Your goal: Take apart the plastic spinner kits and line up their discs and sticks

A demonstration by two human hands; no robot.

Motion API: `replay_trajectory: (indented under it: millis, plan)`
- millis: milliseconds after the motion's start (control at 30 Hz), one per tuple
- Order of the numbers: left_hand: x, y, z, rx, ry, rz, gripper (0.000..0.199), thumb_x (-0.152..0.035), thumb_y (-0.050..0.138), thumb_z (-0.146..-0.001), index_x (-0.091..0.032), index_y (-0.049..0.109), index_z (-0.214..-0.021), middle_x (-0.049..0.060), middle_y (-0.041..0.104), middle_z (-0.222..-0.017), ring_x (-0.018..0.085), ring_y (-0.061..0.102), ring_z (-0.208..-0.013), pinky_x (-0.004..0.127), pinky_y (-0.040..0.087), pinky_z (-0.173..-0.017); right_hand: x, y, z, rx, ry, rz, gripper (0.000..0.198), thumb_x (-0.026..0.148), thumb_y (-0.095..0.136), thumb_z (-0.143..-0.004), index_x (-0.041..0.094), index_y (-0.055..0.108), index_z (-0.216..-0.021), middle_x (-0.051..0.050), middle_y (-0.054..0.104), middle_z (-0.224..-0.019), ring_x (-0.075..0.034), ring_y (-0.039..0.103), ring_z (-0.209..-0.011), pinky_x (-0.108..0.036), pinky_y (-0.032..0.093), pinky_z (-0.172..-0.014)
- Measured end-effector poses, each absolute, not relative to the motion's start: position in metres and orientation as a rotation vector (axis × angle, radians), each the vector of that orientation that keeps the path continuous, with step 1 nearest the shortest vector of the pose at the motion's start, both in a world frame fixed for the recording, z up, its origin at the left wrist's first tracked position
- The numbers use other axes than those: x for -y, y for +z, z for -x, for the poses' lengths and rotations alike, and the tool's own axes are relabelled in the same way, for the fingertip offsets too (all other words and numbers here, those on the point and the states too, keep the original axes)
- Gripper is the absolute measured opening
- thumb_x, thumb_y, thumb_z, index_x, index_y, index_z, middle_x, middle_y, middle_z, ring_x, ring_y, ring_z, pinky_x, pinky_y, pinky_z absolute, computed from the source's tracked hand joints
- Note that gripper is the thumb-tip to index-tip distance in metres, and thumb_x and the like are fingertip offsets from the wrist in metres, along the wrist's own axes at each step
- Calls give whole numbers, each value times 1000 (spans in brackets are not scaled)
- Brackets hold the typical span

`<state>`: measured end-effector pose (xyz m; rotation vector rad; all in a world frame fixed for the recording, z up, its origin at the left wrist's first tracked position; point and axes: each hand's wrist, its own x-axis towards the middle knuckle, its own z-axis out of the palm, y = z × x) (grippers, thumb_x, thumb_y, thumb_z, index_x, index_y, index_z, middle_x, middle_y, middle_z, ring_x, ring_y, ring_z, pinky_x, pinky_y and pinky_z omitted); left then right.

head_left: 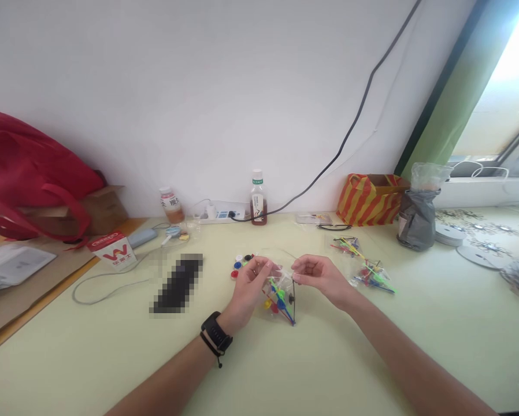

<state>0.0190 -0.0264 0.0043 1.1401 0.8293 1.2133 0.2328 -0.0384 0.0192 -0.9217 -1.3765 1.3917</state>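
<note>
A clear plastic bag (281,300) of coloured plastic sticks and small round pieces hangs between my hands over the table. My left hand (251,283) pinches the left side of its top edge, a black watch on that wrist. With thumb and fingertips, my right hand (322,278) grips the right side of the same edge. Blue, green, red, yellow and black parts show through the film. Partly behind my left hand lie several round coloured pieces (237,266). To the right of my right hand are two more filled bags, one nearer (374,276) and one farther (346,245).
A dark pixelated object (177,284) lies left of my hands. Against the wall stand a dark drink bottle (258,199), a power strip (225,212) and a striped paper bag (363,199). A grey bag (416,219) and metal discs (480,256) sit to the right.
</note>
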Motion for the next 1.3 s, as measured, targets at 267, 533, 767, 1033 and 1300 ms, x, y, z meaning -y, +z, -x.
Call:
replay_trajectory:
  millis: [267,533,767,1033,1300]
  plan:
    - [32,7,-25,-847,1244,-1118,38,-53,77,-86,-20,59,-92,5,76,-91,18,72,-80,28,56,-73,41,14,-222,1360,1341,927,40,49,87,-77,21,69,-99,-1,64,-87,-16,61,-80,-32,53,-78]
    - [34,9,-23,-936,1260,-1208,36,-53,72,-90,-20,60,-93,6,78,-95,15,69,-78,24,51,-67,39,9,-221,1436,1141,1064,45,51,92,-67,19,70,-91,-2,67,-81,-17,63,-76,-32,55,-73]
    - [34,10,-23,-943,1273,-1223,34,-52,72,-91,-21,60,-94,7,79,-96,16,71,-79,24,52,-67,43,14,-221,1503,1066,1034,40,53,85,-75,20,71,-93,-3,69,-78,-19,65,-75,-35,56,-74]
    - [34,11,-23,-928,1270,-1209,35,-53,73,-90,-21,59,-96,7,79,-96,19,75,-81,27,55,-68,47,17,-225,1556,953,989,49,50,72,-91,25,57,-130,-3,68,-93,-20,67,-79,-39,57,-80]
    - [38,13,-25,-848,1334,-1251,32,-46,79,-87,-20,60,-90,6,79,-96,20,75,-91,35,59,-87,50,37,-231,1843,295,961,21,32,51,-104,28,69,-116,-12,52,-135,-28,57,-123,-48,49,-107]
